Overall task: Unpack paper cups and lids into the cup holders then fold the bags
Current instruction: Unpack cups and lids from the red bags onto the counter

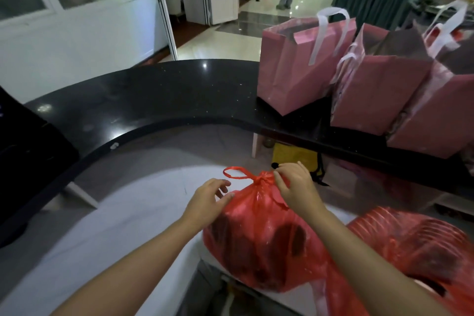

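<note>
A tied red plastic bag (259, 244) with dark round shapes inside sits on the white lower desk (115, 226) in front of me. Its knot (261, 178) stands at the top, with a loop of handle sticking out to the left. My right hand (295, 187) pinches the plastic at the knot. My left hand (210, 200) rests on the bag's upper left side, fingers spread and loosely bent. A second red plastic bag (410, 246), showing stacked ribbed rims through the plastic, lies to the right.
A curved black counter (154, 100) runs behind the desk. Three pink paper gift bags (302, 67) with white handles stand on its right part. A dark monitor (25, 161) is at the left. People stand far back in the hall.
</note>
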Motion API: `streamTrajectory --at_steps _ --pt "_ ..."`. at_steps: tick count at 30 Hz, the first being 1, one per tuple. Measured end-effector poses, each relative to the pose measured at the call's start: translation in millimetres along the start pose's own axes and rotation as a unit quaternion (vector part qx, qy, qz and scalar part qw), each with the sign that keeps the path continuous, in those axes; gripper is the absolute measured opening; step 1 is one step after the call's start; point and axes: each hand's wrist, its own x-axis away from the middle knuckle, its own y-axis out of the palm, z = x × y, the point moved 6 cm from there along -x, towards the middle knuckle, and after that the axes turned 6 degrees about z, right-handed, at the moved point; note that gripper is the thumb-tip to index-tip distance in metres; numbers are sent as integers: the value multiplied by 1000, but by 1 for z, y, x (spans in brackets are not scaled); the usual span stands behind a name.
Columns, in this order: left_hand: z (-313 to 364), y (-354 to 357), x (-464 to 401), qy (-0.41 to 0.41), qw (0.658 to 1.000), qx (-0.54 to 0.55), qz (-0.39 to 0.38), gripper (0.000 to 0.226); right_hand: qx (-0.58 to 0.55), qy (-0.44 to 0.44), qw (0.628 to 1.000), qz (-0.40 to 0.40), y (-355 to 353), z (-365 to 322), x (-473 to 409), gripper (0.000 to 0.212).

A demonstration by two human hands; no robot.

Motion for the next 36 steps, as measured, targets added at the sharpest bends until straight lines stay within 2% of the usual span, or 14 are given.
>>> streamTrajectory --at_steps 2,4,7,10,12,14,16,21,24,27,30,33,36 --pt "14 -8 7 81 993 -32 79 16 -18 -34 999 -5 1 -9 -6 3" --pt "33 -10 14 188 972 -57 129 13 -20 -45 999 -22 3 -14 -11 4" --pt "58 -1 15 278 949 -56 136 12 24 -64 993 -93 12 -14 -14 22" --pt "70 12 4 281 951 -56 119 17 44 -42 978 -200 26 -11 -15 40" --pt "67 20 -5 240 964 -56 95 19 45 -25 972 -230 33 -12 -16 34" --pt "60 27 -12 193 977 -55 72 22 35 -16 972 -231 36 -15 -16 22" --pt "57 32 -14 183 980 -58 59 24 15 -9 977 -215 34 -16 -14 17" --pt "69 37 -13 242 966 -63 63 23 -15 -12 986 -165 19 -16 -1 12" --pt "77 41 -12 284 954 -71 70 18 -26 -9 986 -164 10 -13 8 11" --pt "84 45 -6 301 948 -78 71 15 17 4 984 -176 5 -4 19 15" --pt "83 50 -3 250 965 -53 64 9 62 -3 985 -158 -4 1 29 13" --pt "74 55 -5 124 991 -4 48 5 70 -18 993 -94 -15 3 41 12" --pt "65 61 -5 15 997 54 45 14 50 -35 997 -37 -21 7 55 8"
